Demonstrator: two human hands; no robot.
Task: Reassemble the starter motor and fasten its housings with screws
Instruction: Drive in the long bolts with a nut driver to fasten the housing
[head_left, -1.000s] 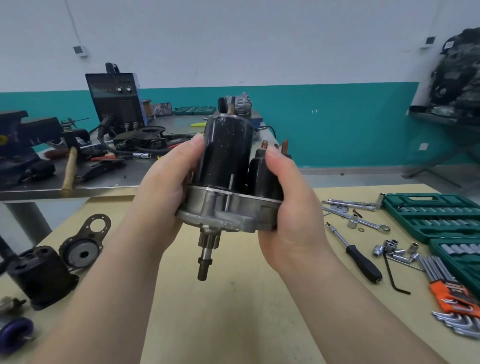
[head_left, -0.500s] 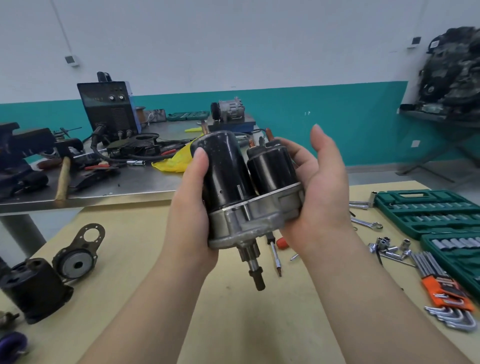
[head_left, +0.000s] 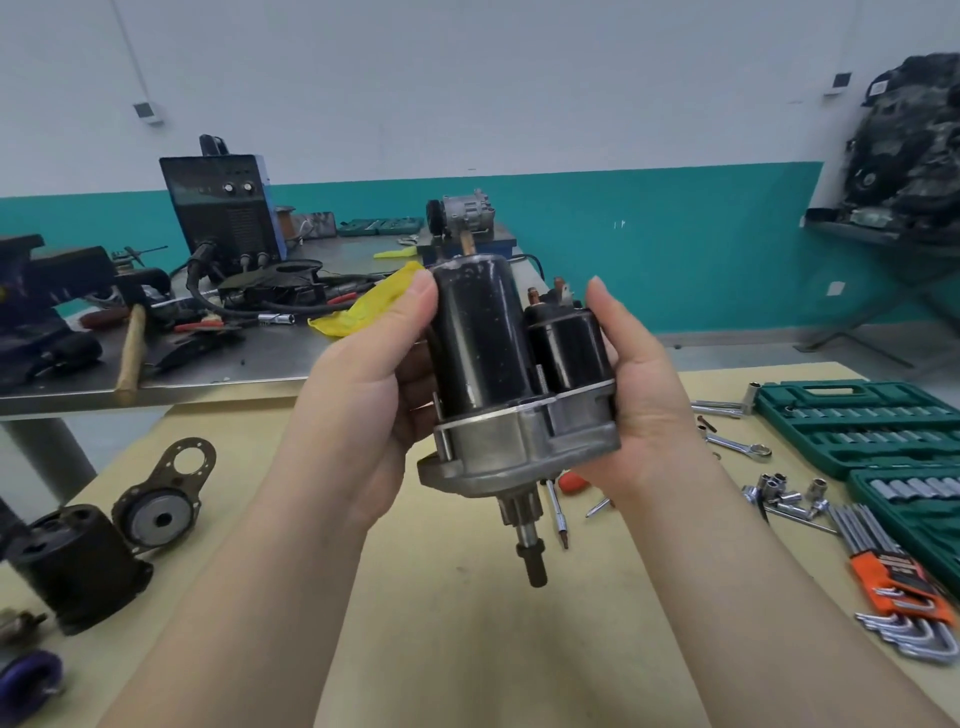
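I hold the starter motor (head_left: 498, 374) upright in the air above the wooden table (head_left: 452, 623). It has a tall black cylinder, a smaller black solenoid beside it, a silver aluminium base and a shaft pointing down. My left hand (head_left: 363, 405) grips the tall cylinder from the left. My right hand (head_left: 644, 395) cups the solenoid and base from the right. A black housing (head_left: 78, 566) and a plate with a round bearing seat (head_left: 166, 499) lie at the table's left. A red-handled screwdriver (head_left: 561, 499) lies under the motor.
Green socket cases (head_left: 857, 421), loose sockets (head_left: 784, 493), wrenches (head_left: 737, 447) and an orange hex-key set (head_left: 904, 597) fill the right side. Behind stands a metal bench (head_left: 218, 374) with a welder (head_left: 223, 208), a hammer (head_left: 130, 353) and a yellow rag (head_left: 374, 306).
The motor went from tilted to nearly upright. My right hand, fingers spread behind it half a second ago, has closed onto the solenoid side. The left hand kept its grip.
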